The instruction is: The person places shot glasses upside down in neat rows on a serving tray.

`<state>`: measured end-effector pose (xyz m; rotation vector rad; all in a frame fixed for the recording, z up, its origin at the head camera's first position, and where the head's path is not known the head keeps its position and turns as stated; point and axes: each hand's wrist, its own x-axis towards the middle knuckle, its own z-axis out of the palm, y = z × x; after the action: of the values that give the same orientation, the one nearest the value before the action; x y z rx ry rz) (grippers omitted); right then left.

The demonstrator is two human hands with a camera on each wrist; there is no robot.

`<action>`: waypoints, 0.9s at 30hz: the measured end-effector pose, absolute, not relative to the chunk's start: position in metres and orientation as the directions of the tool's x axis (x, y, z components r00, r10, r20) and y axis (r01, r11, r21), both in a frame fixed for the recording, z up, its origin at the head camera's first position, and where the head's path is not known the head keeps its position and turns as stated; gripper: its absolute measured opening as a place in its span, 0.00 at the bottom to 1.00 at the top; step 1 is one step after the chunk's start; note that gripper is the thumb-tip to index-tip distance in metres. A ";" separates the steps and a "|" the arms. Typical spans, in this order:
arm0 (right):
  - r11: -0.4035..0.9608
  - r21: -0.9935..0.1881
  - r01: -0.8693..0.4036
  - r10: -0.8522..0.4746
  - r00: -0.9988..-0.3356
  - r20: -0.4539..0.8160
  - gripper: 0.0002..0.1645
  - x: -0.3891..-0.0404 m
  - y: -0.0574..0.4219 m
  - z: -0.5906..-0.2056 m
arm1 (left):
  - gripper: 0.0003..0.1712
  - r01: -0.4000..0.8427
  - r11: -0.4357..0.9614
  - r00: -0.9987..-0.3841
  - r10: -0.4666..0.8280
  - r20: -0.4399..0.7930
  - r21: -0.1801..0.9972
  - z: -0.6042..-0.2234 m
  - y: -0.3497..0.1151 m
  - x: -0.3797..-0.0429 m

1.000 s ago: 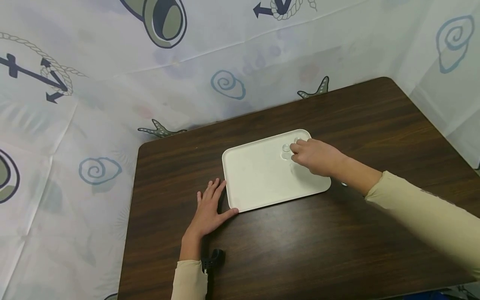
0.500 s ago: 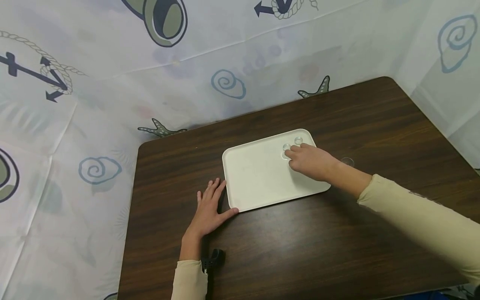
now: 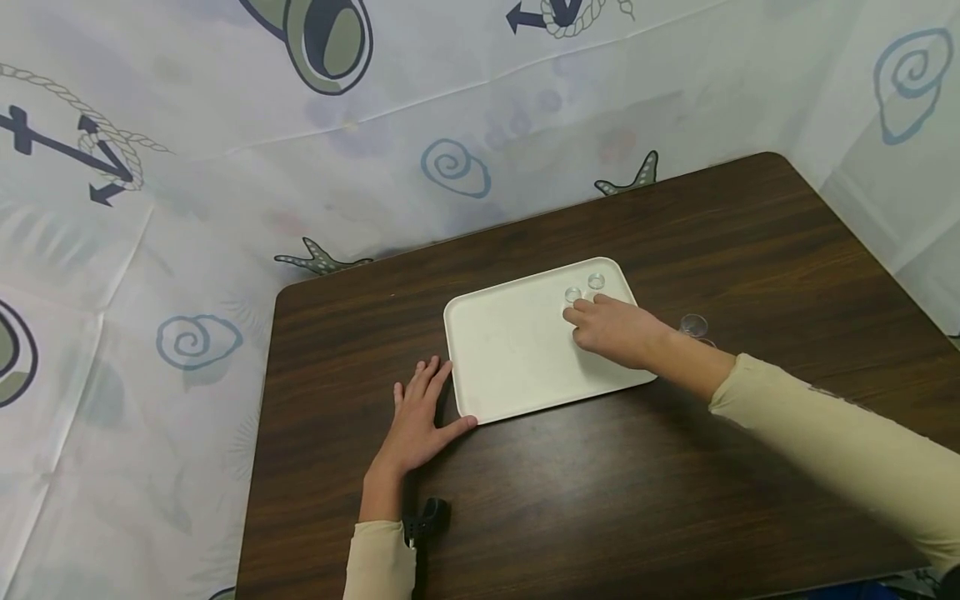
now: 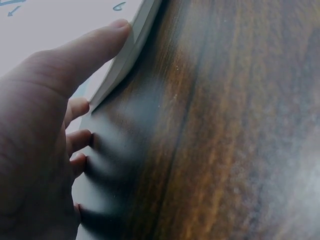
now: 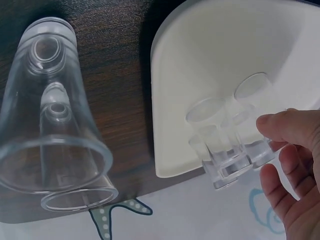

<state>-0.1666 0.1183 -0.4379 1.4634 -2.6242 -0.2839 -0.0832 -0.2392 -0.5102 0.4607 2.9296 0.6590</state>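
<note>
Though clear, glasses (image 5: 220,140) at right hand (image 3: 611,332)

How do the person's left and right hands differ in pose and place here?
The left hand has its fingers spread; the right hand has them bent. The left hand is at the near left corner of the tray; the right hand is over its right part, by clear cups. Both hands are bare, with pale sleeves further up.

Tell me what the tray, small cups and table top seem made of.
Tray: probably molded plastic, matte white, with a smooth rounded rim. Small cups: glass or clear plastic, glossy; see-through walls and thick bases fit either. Table top: likely laminate or veneer, dark brown, streaky grain, soft sheen.
</note>
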 end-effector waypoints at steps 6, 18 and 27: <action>0.512 0.216 -0.831 -0.854 -0.520 0.021 0.08 -0.166 0.118 -0.437 | 0.55 0.270 0.861 -0.949 0.314 -0.032 0.431 -0.511 -0.240 -0.083; 0.505 0.186 -0.843 -0.860 -0.510 0.024 0.09 -0.167 0.121 -0.440 | 0.55 0.274 0.857 -0.948 0.318 -0.029 0.435 -0.512 -0.240 -0.083; 0.502 0.115 -0.857 -0.864 -0.489 0.121 0.08 -0.171 0.126 -0.431 | 0.55 0.275 0.857 -0.947 0.319 -0.031 0.436 -0.514 -0.240 -0.084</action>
<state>-0.1711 0.1259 -0.4310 1.4901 -2.5783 -0.0578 -0.0837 -0.2400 -0.5136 0.4700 2.9289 0.6641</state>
